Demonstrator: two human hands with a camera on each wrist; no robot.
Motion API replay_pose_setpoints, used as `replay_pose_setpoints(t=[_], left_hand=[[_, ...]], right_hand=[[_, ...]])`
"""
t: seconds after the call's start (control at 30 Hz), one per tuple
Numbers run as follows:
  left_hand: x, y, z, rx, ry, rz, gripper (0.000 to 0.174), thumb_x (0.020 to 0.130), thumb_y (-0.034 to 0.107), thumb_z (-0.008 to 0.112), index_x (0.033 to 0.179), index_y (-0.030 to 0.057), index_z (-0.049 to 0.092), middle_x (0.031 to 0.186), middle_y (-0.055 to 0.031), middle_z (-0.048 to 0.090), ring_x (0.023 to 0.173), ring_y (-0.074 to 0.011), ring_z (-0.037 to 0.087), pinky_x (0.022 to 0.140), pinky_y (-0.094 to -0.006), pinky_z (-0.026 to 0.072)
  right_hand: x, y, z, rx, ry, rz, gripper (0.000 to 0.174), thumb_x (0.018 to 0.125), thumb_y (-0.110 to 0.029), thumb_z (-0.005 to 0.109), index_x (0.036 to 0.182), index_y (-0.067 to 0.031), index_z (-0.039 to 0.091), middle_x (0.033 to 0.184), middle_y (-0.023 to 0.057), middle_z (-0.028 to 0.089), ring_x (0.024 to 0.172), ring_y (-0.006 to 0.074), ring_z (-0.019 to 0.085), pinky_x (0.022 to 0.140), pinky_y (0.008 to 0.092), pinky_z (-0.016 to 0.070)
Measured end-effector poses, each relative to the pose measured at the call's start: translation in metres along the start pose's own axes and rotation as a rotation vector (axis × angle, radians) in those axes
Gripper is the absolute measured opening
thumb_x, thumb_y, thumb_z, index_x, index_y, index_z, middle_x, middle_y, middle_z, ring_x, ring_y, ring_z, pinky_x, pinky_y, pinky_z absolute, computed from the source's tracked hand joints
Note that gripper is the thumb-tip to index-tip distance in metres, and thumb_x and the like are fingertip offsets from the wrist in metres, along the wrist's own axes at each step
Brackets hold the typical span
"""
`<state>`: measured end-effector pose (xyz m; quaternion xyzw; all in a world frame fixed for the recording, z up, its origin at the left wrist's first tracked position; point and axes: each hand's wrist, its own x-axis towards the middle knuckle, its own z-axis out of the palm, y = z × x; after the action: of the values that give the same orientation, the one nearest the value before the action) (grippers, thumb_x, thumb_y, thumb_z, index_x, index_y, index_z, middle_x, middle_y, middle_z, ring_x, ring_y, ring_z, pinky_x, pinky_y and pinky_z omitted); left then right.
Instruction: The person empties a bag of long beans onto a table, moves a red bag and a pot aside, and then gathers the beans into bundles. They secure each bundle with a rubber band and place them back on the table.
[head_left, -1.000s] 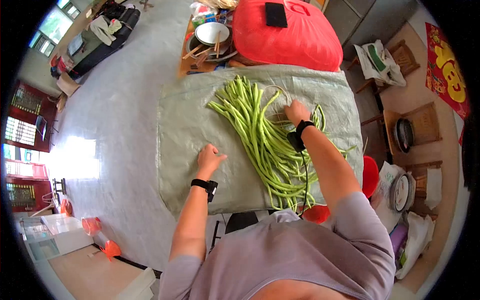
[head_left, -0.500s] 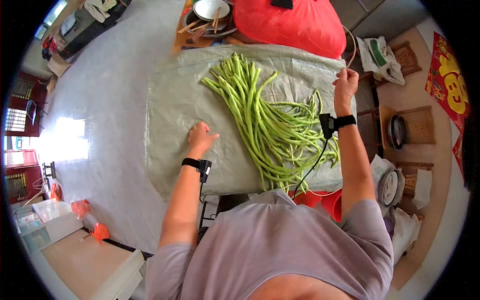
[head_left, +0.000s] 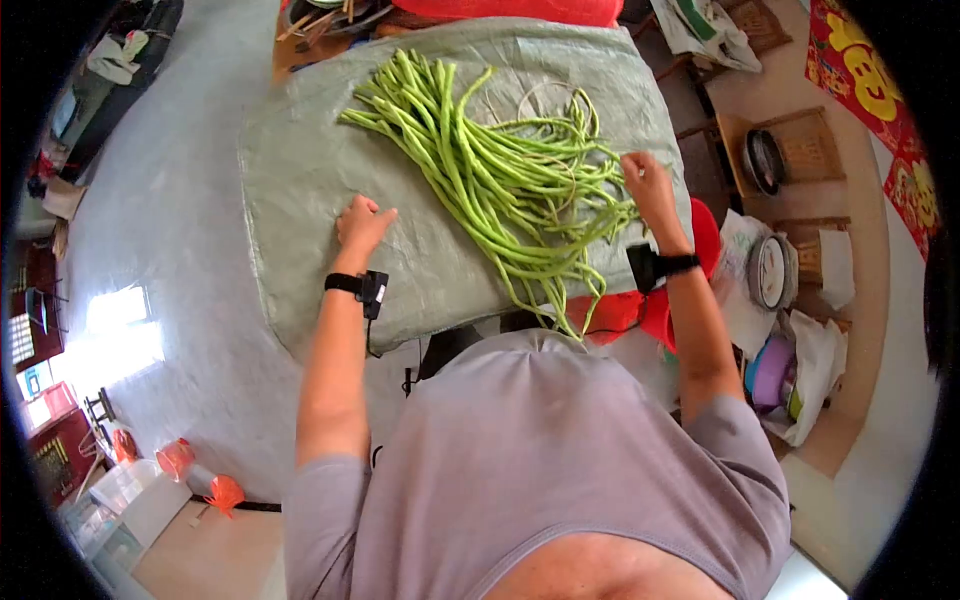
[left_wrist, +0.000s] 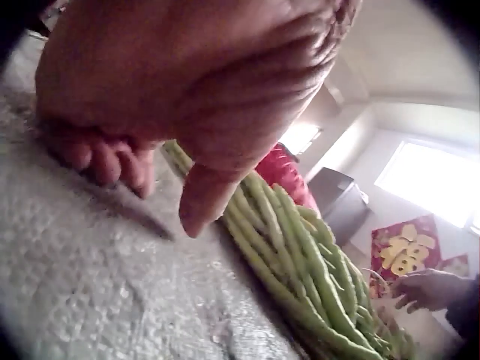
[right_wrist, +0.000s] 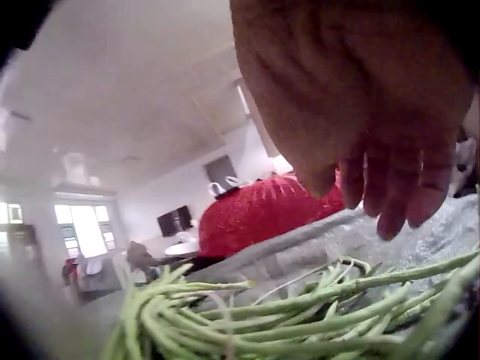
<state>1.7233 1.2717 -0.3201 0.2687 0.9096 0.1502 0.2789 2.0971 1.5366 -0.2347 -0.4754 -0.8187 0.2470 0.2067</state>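
A big bunch of long green beans (head_left: 470, 165) lies across the grey-green woven sheet (head_left: 295, 180), its thick ends at the far left and its thin tips toward the right. A pale string (head_left: 545, 88) loops at the far side of the beans. Over the sheet's right part, my right hand (head_left: 650, 190) is beside the bean tips; in the right wrist view its fingers (right_wrist: 394, 187) hang down with nothing between them. To the left of the beans, my left hand (head_left: 362, 225) rests on the sheet, fingers loosely curled and thumb (left_wrist: 201, 202) pointing down, holding nothing.
A red mesh food cover (right_wrist: 259, 214) and a basin with bowls and chopsticks (head_left: 335, 15) stand beyond the sheet. Red buckets (head_left: 705, 235) are below its right edge. Chairs (head_left: 800, 150) line the right wall, one bearing a dark pan (head_left: 762, 162).
My right hand first reached into the beans, then drew a pale string out to the far right; now it is back near the tips without the string. The left hand stays on the sheet.
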Motion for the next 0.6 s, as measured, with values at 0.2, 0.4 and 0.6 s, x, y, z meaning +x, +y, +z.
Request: replay_pose_setpoints(t=[0.2, 0.4, 0.6], left_hand=[[-0.073, 0.048, 0.012, -0.648, -0.732, 0.05, 0.047, 0.084, 0.037, 0.068, 0.108, 0.0003, 0.052, 0.1, -0.0159, 0.062, 0.082, -0.0249, 0.063, 0.066, -0.0346, 0.0538], [-0.101, 0.092, 0.064, -0.978, -1.035, -0.084, 0.048, 0.09, 0.023, 0.061, 0.121, -0.0088, 0.043, 0.117, -0.0254, 0.054, 0.095, -0.0303, 0.062, 0.081, -0.0397, 0.0542], [-0.108, 0.125, 0.085, -1.348, -1.06, -0.225, 0.035, 0.091, 0.013, 0.054, 0.12, -0.0041, 0.045, 0.128, -0.0219, 0.05, 0.118, -0.0324, 0.05, 0.1, -0.0433, 0.0416]], right_hand=[[-0.165, -0.015, 0.001, 0.042, -0.972, 0.618, 0.033, 0.087, -0.032, 0.054, 0.071, -0.0066, 0.067, 0.059, 0.0013, 0.062, 0.053, 0.0141, 0.061, 0.046, 0.0292, 0.047], [-0.252, 0.046, 0.07, 0.216, -0.914, 0.779, 0.061, 0.078, -0.028, 0.072, 0.127, -0.0028, 0.046, 0.098, 0.0124, 0.063, 0.08, 0.0172, 0.063, 0.06, 0.031, 0.0524], [-0.248, 0.01, 0.053, 1.216, -0.533, 0.991, 0.058, 0.086, -0.02, 0.067, 0.136, -0.0109, 0.04, 0.105, 0.0078, 0.061, 0.087, 0.0189, 0.063, 0.075, 0.0344, 0.0536]])
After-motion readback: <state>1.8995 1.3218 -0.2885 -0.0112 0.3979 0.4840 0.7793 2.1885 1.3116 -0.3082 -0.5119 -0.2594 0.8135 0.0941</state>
